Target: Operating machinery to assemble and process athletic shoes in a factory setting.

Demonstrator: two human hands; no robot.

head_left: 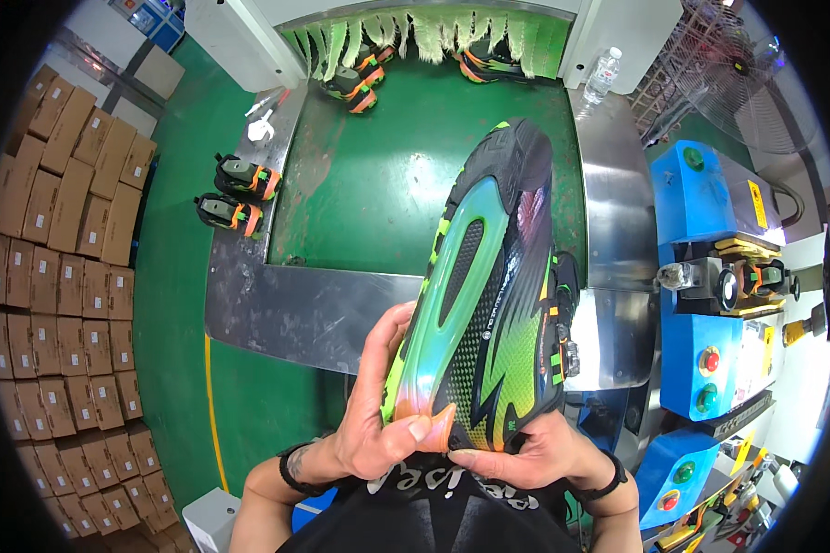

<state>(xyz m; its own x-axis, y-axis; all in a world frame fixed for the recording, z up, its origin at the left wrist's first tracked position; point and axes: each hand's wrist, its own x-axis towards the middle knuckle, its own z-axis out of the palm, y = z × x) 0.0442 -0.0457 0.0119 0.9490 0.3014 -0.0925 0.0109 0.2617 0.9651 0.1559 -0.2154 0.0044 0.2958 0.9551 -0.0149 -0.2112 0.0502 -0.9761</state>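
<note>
Both hands on one shoe. Left hand (376, 435) grips the heel end from the left, thumb pressed on the orange part of the sole. Right hand (537, 452) grasps the same end from the near right, thumb along the heel edge. Black-and-green shoe (489, 313) is up in front of the chest, toe pointing far, sole turned left, patterned side facing up and right. In view it overlaps the green belt (341, 203) and near side of the metal frame (295, 309).

Left side of frame: two dark-and-orange shoes (244, 180) side by side, white scrap (260, 129) just beyond. Far end: pale fringe (424, 37) over the opening, more shoes (349, 89) under it, left and right. Far right: clear bottle (603, 76) on frame, fan (738, 69) beyond. Right: blue machines (696, 346) with red and green buttons. Left: stacked cardboard boxes (55, 286) by the green floor (177, 323), yellow line (214, 405) on it.
</note>
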